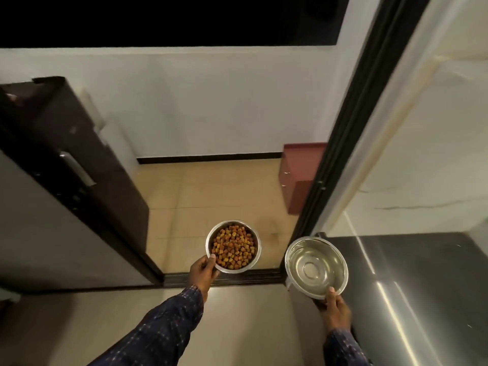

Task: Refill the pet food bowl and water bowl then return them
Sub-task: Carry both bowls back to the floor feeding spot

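Observation:
My left hand (202, 273) grips the near rim of a steel food bowl (233, 246) filled with brown and orange kibble, held above the floor near a dark door threshold. My right hand (334, 306) holds the near rim of a larger steel water bowl (316, 267), thumb on top; its inside is shiny and appears to hold clear water. Both bowls are held level, side by side, the food bowl to the left and a little farther ahead.
A dark cabinet or fridge (68, 165) stands on the left. A black sliding door frame (351, 122) and glass panel (412, 143) rise on the right. Beyond the threshold (224, 280) lies a beige tiled floor (200, 196) with a low maroon cabinet (298, 175) at the far right.

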The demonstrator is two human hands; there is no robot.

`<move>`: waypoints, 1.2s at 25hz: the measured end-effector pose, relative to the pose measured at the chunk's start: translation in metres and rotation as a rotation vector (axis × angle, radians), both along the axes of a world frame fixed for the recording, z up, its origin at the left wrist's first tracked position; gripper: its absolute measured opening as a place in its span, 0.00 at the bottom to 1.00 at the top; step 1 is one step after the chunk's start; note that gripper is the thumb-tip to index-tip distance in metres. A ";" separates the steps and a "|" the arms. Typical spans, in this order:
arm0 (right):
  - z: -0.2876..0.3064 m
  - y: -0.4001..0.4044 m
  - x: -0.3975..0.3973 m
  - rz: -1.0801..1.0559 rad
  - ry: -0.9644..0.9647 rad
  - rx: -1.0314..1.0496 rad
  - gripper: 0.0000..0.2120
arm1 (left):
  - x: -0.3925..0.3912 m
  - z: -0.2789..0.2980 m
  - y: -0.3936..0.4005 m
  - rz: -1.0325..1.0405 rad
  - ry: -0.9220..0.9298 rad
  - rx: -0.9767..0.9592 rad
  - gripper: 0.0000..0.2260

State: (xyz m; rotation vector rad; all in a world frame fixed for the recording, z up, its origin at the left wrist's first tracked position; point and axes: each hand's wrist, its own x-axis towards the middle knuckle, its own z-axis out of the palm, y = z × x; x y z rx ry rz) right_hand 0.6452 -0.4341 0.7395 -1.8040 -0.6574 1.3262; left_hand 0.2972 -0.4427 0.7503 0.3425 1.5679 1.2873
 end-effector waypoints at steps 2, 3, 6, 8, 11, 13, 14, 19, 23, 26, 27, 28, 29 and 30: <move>0.035 0.012 -0.054 0.005 0.062 0.016 0.13 | -0.044 0.001 -0.004 0.029 0.009 -0.015 0.11; 0.040 0.021 -0.073 0.017 0.091 0.024 0.12 | -0.060 0.003 -0.006 0.047 0.014 -0.019 0.11; 0.032 0.044 -0.128 0.074 0.148 0.035 0.12 | -0.106 0.008 -0.008 0.114 0.024 -0.021 0.09; 0.028 0.059 -0.158 0.078 0.157 0.019 0.12 | -0.130 0.007 -0.003 0.166 0.018 -0.029 0.08; 0.021 0.084 -0.189 0.137 0.126 -0.030 0.10 | -0.158 0.001 0.012 0.210 0.011 -0.060 0.09; 0.014 0.109 -0.205 0.175 0.134 -0.062 0.11 | -0.173 -0.005 0.029 0.246 0.007 -0.076 0.08; 0.012 0.123 -0.214 0.191 0.130 -0.075 0.11 | -0.179 -0.008 0.040 0.266 -0.004 -0.081 0.08; -0.007 0.209 -0.255 0.207 0.083 -0.102 0.11 | -0.211 -0.030 0.113 0.296 0.004 -0.103 0.08; -0.043 0.285 -0.281 0.188 0.094 -0.132 0.10 | -0.241 -0.057 0.185 0.322 0.048 -0.147 0.08; -0.062 0.342 -0.299 0.173 0.124 -0.106 0.10 | -0.267 -0.086 0.242 0.332 0.071 -0.188 0.10; -0.069 0.360 -0.306 0.170 0.137 -0.091 0.09 | -0.274 -0.094 0.259 0.339 0.071 -0.194 0.11; -0.077 0.378 -0.312 0.167 0.147 -0.076 0.09 | -0.280 -0.100 0.276 0.350 0.065 -0.190 0.12; -0.089 0.396 -0.320 0.156 0.159 -0.067 0.08 | -0.288 -0.110 0.293 0.364 0.061 -0.187 0.12; -0.102 0.413 -0.328 0.145 0.167 -0.062 0.08 | -0.296 -0.121 0.311 0.371 0.064 -0.187 0.13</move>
